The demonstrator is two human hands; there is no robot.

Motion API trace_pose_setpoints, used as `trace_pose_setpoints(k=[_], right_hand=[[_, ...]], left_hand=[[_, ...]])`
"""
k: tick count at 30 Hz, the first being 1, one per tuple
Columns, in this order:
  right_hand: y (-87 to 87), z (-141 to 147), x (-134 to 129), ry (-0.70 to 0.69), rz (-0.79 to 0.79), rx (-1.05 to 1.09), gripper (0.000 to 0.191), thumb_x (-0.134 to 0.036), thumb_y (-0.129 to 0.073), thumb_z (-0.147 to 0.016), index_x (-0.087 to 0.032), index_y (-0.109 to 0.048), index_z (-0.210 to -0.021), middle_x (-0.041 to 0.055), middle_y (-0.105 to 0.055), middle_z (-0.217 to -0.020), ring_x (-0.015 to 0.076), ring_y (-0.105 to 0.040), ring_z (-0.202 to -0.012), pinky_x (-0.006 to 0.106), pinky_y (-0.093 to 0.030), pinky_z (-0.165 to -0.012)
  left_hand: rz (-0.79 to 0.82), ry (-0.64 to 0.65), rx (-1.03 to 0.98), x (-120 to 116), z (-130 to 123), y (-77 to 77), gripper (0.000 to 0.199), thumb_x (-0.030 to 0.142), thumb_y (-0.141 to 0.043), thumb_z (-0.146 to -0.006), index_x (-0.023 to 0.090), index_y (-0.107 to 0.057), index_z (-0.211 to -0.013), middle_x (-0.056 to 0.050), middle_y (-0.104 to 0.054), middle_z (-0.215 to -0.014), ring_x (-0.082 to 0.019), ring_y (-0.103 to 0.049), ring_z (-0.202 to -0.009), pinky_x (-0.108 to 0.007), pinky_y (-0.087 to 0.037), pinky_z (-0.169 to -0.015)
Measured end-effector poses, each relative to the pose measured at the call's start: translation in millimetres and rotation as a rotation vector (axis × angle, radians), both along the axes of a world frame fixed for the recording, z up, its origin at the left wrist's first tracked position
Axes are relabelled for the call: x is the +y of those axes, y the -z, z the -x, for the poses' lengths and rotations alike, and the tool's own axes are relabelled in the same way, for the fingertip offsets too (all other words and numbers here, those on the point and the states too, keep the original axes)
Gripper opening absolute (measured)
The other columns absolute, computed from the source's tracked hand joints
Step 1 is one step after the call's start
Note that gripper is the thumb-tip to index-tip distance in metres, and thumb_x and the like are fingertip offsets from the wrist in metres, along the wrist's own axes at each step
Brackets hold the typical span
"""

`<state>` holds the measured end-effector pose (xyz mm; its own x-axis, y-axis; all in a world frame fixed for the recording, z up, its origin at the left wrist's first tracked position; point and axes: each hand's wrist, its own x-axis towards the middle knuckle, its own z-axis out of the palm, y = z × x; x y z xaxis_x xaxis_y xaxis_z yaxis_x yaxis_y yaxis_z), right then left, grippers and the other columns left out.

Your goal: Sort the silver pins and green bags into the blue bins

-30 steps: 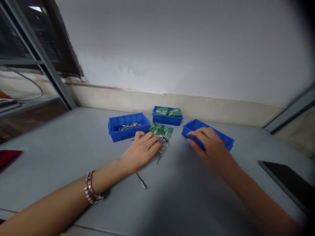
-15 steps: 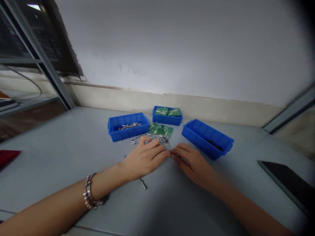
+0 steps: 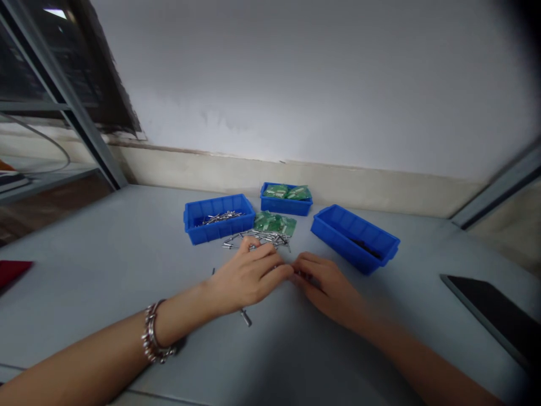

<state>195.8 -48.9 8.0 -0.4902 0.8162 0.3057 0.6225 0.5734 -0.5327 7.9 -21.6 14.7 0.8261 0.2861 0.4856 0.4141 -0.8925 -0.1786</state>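
My left hand (image 3: 256,274) and my right hand (image 3: 323,285) meet fingertip to fingertip just above the table. Both are closed in a pinch. A small glint shows between the right fingers, but the fingers cover most of what is there and I cannot make it out. Partly under my left hand lies a thin silver metal pin (image 3: 245,317) with a thicker end. Beyond the left fingers is a loose pile of similar metal pins (image 3: 276,239), in front of and partly on a green printed plastic bag (image 3: 287,224).
A blue bin (image 3: 220,232) with metal pins stands at the left. A smaller blue bin (image 3: 286,208) holds green bags against the wall. Another blue bin (image 3: 338,239) at the right has dark small parts. A dark flat tablet-like object (image 3: 490,310) lies far right, something red (image 3: 13,272) far left.
The fingertips have shifted slightly against each other, with the left thumb and finger now nearer the right fingers. The whole view has drifted very slightly. The bins stay put.
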Motion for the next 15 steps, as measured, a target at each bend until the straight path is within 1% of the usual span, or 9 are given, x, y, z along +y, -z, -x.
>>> trace_pose_setpoints(k=[2, 5, 8, 11, 15], right_hand=[[-0.7, 0.3, -0.1, 0.017, -0.004, -0.011, 0.016, -0.020, -0.042, -0.087, -0.019, -0.051, -0.074, 0.0012, -0.052, -0.072, 0.0146, -0.050, -0.067, 0.027, -0.038, -0.060], [0.2, -0.2, 1.5, 0.046, -0.022, -0.015, 0.019, -0.020, -0.040, -0.088, -0.019, -0.050, -0.071, 0.0019, -0.052, -0.072, 0.0150, -0.049, -0.068, 0.027, -0.038, -0.060], [1.4, -1.3, 3.4, 0.079, -0.023, 0.004, 0.021, -0.018, -0.040, -0.088, -0.018, -0.047, -0.068, 0.0016, -0.052, -0.071, 0.0144, -0.049, -0.069, 0.026, -0.037, -0.061], [2.1, -2.2, 4.3, 0.099, -0.027, 0.015, 0.020, -0.017, -0.040, -0.088, -0.018, -0.047, -0.069, 0.0010, -0.051, -0.071, 0.0138, -0.049, -0.069, 0.026, -0.037, -0.061], [3.9, -2.2, 4.8, 0.112, -0.044, 0.020, 0.020, -0.016, -0.040, -0.088, -0.018, -0.047, -0.069, 0.0009, -0.052, -0.071, 0.0136, -0.049, -0.068, 0.025, -0.037, -0.061]], left_hand=[[-0.021, -0.047, 0.004, 1.9, 0.4, 2.7, 0.028, 0.017, -0.025, -0.094, 0.016, -0.053, -0.095, -0.002, -0.059, -0.079, -0.016, -0.043, -0.074, -0.033, -0.022, -0.066], [-0.064, -0.151, 0.001, 5.5, 1.1, 6.0, 0.018, 0.019, -0.035, -0.091, 0.017, -0.053, -0.095, -0.003, -0.059, -0.083, -0.017, -0.044, -0.078, -0.034, -0.023, -0.070], [-0.081, -0.229, -0.002, 7.9, 2.5, 6.3, 0.016, 0.017, -0.038, -0.090, 0.018, -0.054, -0.094, -0.003, -0.059, -0.086, -0.017, -0.045, -0.081, -0.035, -0.024, -0.071], [-0.092, -0.253, -0.026, 8.7, 4.5, 5.3, 0.017, 0.016, -0.038, -0.090, 0.018, -0.055, -0.091, -0.003, -0.059, -0.086, -0.017, -0.045, -0.079, -0.035, -0.024, -0.071], [-0.075, -0.237, -0.050, 8.8, 5.2, 4.8, 0.018, 0.017, -0.037, -0.090, 0.018, -0.055, -0.089, -0.003, -0.058, -0.086, -0.016, -0.046, -0.078, -0.035, -0.024, -0.071]])
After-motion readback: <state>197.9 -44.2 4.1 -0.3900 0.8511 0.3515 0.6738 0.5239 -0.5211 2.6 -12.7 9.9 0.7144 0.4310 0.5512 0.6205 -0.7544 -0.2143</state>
